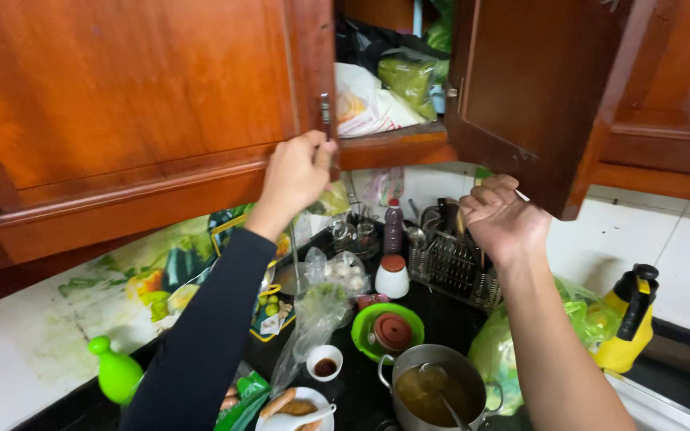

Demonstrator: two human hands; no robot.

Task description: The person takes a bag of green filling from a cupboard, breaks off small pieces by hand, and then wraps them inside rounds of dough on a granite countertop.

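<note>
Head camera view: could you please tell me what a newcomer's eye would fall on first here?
First, the two raised hands: the left hand grips the metal handle of a wooden cabinet door, while the right hand is at the lower edge of the open door. Between them, stuffed bags crowd the shelf. Below, a pot of brown liquid sits on the dark counter.

At six o'clock below me sits a steel pot (433, 391) of brown broth with a ladle (441, 395) in it. At seven, a plate of sausages (293, 409) and a lime-green bottle (115, 371). At four, my yellow spray bottle (628, 319). Centre, a wire dish rack (450, 267).
</note>
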